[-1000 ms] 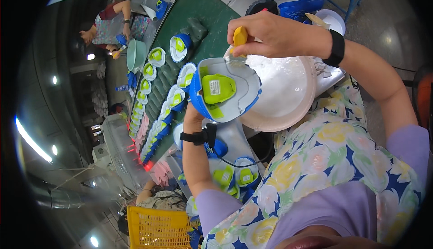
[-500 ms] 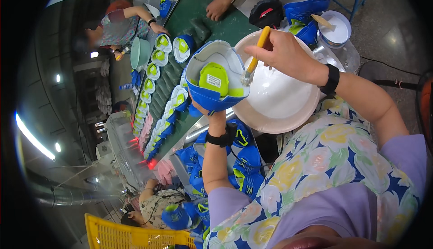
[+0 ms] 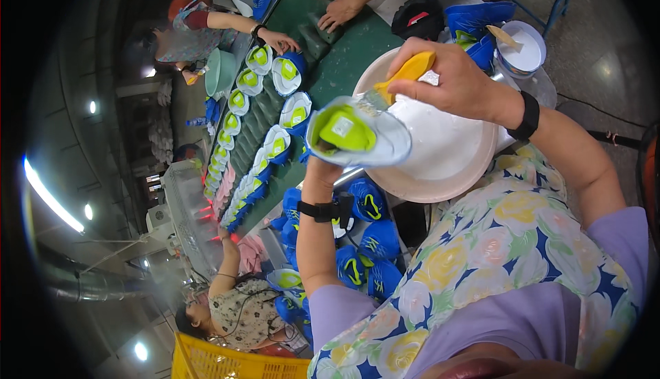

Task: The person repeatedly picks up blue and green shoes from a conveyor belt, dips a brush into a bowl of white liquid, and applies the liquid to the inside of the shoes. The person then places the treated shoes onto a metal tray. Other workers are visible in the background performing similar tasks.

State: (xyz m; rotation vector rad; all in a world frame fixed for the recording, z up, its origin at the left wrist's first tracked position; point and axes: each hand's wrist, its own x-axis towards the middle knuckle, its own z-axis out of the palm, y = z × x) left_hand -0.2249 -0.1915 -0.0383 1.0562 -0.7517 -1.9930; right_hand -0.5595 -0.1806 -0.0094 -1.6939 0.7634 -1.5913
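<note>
My left hand (image 3: 323, 170) grips a shoe upper (image 3: 392, 142) from underneath, its fingers mostly hidden. The upper's pale white underside and lime green lining face up, slightly blurred. My right hand (image 3: 450, 80) is closed around a brush with a yellow handle (image 3: 416, 68). The brush's bristles (image 3: 375, 100) touch the far edge of the upper. Below both hands sits a wide pale pink basin (image 3: 430, 195) holding white liquid (image 3: 436, 162).
A green conveyor (image 3: 357, 59) carries rows of shoe uppers (image 3: 276, 144). Blue uppers (image 3: 378, 240) lie piled beside my left forearm. At the right stands a tub of white paste (image 3: 528, 52). Co-workers' hands (image 3: 337, 13) reach over the belt; a yellow crate (image 3: 234, 365) is at lower left.
The shoe upper has turned and tilted in my left hand. My right hand has angled the brush over to the upper's far edge. A co-worker's hand has moved onto an upper on the belt.
</note>
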